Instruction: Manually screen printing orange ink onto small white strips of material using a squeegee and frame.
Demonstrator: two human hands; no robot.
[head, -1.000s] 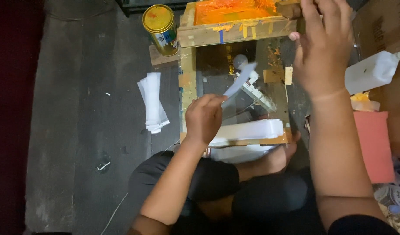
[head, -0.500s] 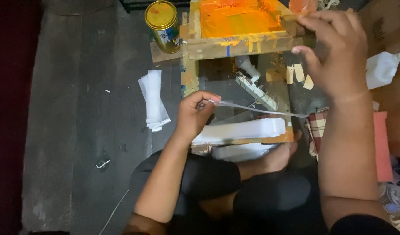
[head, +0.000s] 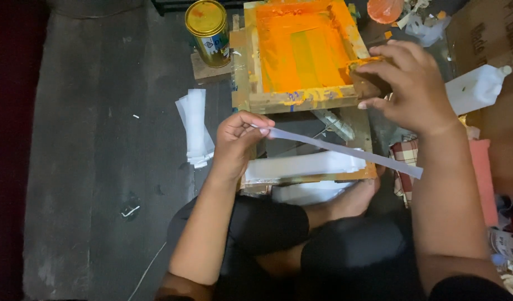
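Left hand (head: 237, 139) pinching paper strip (head: 345, 151), right hand (head: 407, 92) gripping frame (head: 298, 100)

Dark grey floor (head: 89, 167), scuffed and streaked with pale marks, dim overall, lit mostly near the middle. Deep red strip (head: 2, 150) along the left edge, almost black in shadow. Small white scraps (head: 135, 116) scattered on the grey, plus a thin pale cord (head: 147, 270) trailing toward the bottom edge. Brown cardboard (head: 490, 33) at the upper right, a checked red-and-white cloth (head: 402, 153) lower down beside a pink slab (head: 485, 178). Clutter of bits and crumpled plastic (head: 429, 25) along the top right corner. No wall, window or lamp in view; only floor-level surroundings seen from above.
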